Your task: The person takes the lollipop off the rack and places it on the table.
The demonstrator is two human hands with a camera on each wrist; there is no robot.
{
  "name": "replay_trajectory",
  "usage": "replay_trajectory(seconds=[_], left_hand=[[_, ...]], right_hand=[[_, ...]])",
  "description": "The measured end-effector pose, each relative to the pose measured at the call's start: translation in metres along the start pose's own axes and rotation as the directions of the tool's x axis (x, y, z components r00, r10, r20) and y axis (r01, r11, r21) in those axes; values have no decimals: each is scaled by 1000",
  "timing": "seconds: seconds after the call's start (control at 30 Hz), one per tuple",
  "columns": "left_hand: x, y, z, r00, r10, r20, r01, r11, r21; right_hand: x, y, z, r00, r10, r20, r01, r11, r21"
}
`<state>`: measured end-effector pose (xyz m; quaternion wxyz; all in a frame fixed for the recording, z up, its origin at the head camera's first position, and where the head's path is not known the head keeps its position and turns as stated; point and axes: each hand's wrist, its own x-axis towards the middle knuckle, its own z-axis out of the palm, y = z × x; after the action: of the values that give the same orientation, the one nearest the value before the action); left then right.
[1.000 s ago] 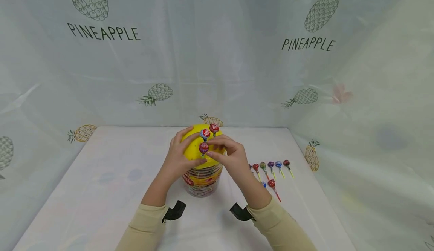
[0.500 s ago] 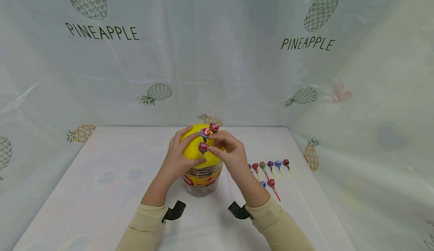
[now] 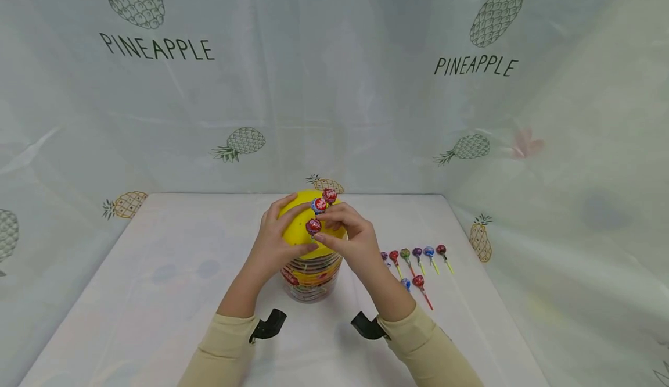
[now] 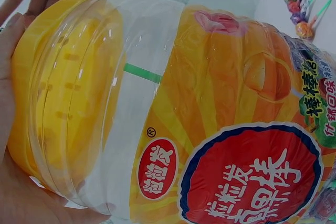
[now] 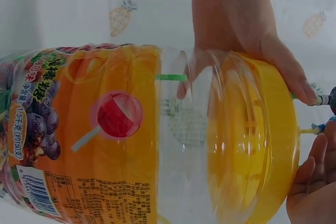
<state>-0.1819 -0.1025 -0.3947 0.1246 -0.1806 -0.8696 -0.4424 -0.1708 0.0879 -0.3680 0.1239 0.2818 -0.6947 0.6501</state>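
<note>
A clear plastic candy jar (image 3: 308, 291) with an orange label and a yellow domed lid (image 3: 298, 233) stands upright on the table. My left hand (image 3: 274, 239) grips the lid from its left side, thumb at the front. Several lollipops stick up from the lid: a red-wrapped one (image 3: 329, 196) behind, a blue and red one (image 3: 319, 205) in the middle, a dark red one (image 3: 313, 226) in front. My right hand (image 3: 355, 236) pinches at these lollipops, index finger by the blue one. Which stick it holds I cannot tell. In the right wrist view, a yellow stick (image 5: 306, 131) enters the lid.
To the right of the jar, a row of wrapped lollipops (image 3: 417, 253) lies on the white table (image 3: 172, 294). A red lollipop (image 3: 418, 281) and a blue one (image 3: 405, 283) lie nearer the front. Behind the table hangs a pineapple-print curtain (image 3: 334, 85).
The blue lollipop has tilted slightly to the right. My right thumb and index finger have shifted a little around the lollipops. The left hand keeps its hold on the lid.
</note>
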Motion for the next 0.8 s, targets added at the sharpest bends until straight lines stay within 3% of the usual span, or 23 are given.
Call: replay_trajectory(seconds=[0.2, 0.33, 0.63, 0.8], left_hand=[[1, -1, 1, 1000, 2, 0, -2, 1000, 9], [1, -1, 1, 1000, -1, -4, 1, 1000, 0], [3, -1, 3, 999, -44, -2, 44, 999, -32], [3, 0, 4, 998, -67, 5, 67, 997, -26]], right_hand=[[-1, -1, 3, 999, 32, 0, -32, 999, -31], [-3, 1, 4, 1000, -1, -18, 1, 1000, -25], [-5, 3, -2, 979, -119, -168, 145, 978, 152], [-7, 3, -18, 984, -113, -139, 142, 965, 219]])
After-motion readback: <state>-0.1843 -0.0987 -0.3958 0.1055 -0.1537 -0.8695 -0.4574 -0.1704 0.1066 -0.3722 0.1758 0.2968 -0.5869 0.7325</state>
